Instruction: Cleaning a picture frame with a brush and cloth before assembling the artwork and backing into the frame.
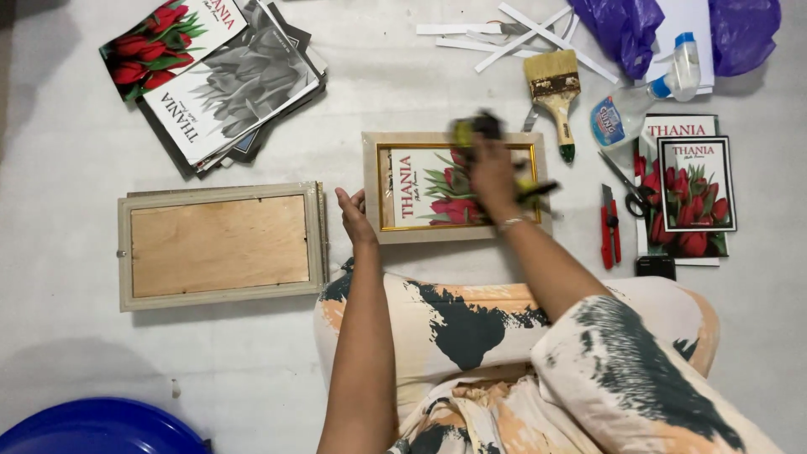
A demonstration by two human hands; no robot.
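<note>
Left hand (pixel 353 214) steadies the picture frame (pixel 455 187) at its 9 o'clock edge — fingers loose, clasping nothing; right hand (pixel 492 172) grips a blurred tool (pixel 475 128). Frame likely stiff, light, glass fragile — hold by rails.

pale floor (pixel 67 336) bears frames (pixel 220 245), prints (pixel 227 80), brush (pixel 555 92), scissors (pixel 629 189).

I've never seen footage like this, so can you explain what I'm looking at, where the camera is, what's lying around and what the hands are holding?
There is no machine here. A camera worn on a person's head looks down at their own two hands above a pale floor. The left hand steadies the edge of a picture frame holding a red flower print. The right hand grips a blurred dark and yellow tool over it. Nearby lie a second frame face down, stacked prints, a paintbrush, a spray bottle, scissors and a red cutter.
</note>
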